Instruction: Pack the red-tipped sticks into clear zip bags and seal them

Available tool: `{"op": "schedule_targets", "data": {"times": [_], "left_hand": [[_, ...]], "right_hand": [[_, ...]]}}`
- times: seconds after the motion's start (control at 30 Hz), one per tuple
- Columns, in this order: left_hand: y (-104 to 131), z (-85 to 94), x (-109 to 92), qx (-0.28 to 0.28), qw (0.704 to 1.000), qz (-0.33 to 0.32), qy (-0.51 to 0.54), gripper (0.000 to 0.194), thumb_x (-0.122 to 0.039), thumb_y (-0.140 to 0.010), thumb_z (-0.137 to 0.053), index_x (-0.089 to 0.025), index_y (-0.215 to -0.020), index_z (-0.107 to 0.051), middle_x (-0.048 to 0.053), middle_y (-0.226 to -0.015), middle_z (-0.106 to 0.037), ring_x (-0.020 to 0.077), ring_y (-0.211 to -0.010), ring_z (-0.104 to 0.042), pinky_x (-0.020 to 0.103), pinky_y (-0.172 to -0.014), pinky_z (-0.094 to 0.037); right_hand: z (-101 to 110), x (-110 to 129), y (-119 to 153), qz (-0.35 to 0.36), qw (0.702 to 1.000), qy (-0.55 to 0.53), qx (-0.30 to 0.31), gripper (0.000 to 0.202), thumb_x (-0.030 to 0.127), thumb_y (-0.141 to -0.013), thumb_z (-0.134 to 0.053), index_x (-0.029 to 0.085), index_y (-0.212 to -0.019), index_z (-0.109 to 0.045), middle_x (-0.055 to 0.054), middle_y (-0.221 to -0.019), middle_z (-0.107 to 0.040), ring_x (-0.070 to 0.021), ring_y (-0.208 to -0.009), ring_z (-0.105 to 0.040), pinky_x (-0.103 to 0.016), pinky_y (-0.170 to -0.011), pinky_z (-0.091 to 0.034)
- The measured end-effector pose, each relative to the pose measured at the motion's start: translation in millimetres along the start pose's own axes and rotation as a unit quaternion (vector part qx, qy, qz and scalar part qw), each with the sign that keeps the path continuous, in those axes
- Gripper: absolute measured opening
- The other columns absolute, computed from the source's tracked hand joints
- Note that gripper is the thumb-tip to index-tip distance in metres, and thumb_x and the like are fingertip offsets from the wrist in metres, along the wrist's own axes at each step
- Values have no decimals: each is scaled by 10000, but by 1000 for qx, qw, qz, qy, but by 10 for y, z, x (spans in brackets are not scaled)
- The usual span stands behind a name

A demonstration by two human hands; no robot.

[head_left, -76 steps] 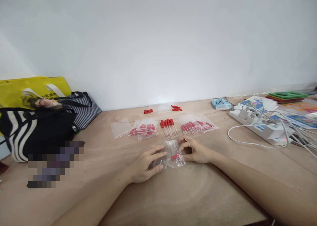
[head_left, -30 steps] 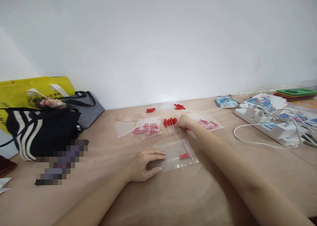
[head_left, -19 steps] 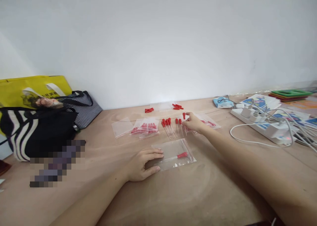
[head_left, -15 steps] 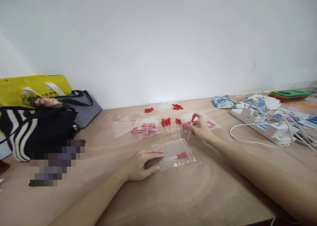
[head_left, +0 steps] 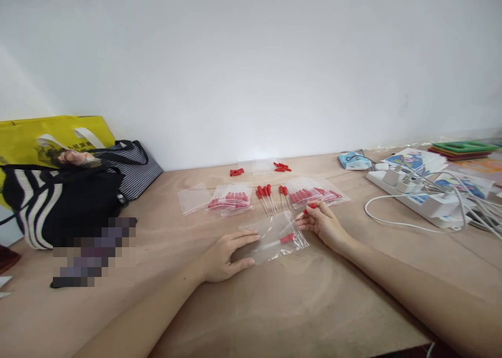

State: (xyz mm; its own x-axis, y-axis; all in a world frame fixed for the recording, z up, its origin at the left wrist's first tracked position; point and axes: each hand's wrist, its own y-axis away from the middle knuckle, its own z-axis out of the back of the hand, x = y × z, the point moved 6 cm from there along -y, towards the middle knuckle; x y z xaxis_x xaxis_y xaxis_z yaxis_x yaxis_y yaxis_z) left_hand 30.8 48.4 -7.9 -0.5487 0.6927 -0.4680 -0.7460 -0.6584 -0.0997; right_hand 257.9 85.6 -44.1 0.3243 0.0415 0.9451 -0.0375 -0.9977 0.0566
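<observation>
My left hand (head_left: 227, 256) lies with thumb and fingers spread on the left end of a clear zip bag (head_left: 263, 253). Inside this bag is one dropper with a red bulb (head_left: 287, 238). At the bag's right end, my right hand (head_left: 324, 226) pinches another red-bulbed dropper (head_left: 310, 208). Its clear tube points left and down at the bag's mouth; how far in the tip reaches is hard to tell. Just behind lie several loose droppers (head_left: 265, 192) and a smaller group of them (head_left: 283, 191), red bulbs toward the wall.
Filled zip bags lie in a left pile (head_left: 231, 198) and a right pile (head_left: 304, 192), beside flat bags (head_left: 194, 198). Red bulbs (head_left: 237, 172) sit near the wall. A power strip (head_left: 408, 196) with cables stands right; a black bag (head_left: 74, 206) stands left.
My right hand has brought the dropper from over the right pile down and toward me to the bag's mouth. The bag's right end looks lifted and wrinkled. My left hand stays in place.
</observation>
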Motion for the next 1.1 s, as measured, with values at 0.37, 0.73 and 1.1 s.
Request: {"op": "schedule_targets", "data": {"times": [0.37,0.73,1.1], "left_hand": [[-23,5,-13,2,1000,0,0,482,-389,-826,-503,-243,-1272,-394,39,-1313,-434,212,-1209,-396,405,-1031,-312],[-19,3,5,3,1000,8,-11,493,-407,-817,-508,-239,-1269,-400,49,-1307,-440,225,-1204,-401,408,-1018,-331],[-23,-3,8,2,1000,11,-2,474,-390,-822,-504,-230,-1260,-414,48,-1306,-442,219,-1206,-402,409,-1022,-327]], "right_hand": [[-104,-64,-7,-44,972,158,166,300,359,-561,-730,146,-743,-624,13,-665,-602,-94,-610,-538,-249,-637,-445],[-207,-32,37,23,939,272,210,370,455,-632,-665,146,-821,-587,33,-605,-512,-46,-468,-382,-175,-429,-303],[-191,-88,27,29,937,247,245,387,343,-588,-710,144,-915,-652,54,-510,-504,-45,-441,-336,-182,-437,-288]]}}
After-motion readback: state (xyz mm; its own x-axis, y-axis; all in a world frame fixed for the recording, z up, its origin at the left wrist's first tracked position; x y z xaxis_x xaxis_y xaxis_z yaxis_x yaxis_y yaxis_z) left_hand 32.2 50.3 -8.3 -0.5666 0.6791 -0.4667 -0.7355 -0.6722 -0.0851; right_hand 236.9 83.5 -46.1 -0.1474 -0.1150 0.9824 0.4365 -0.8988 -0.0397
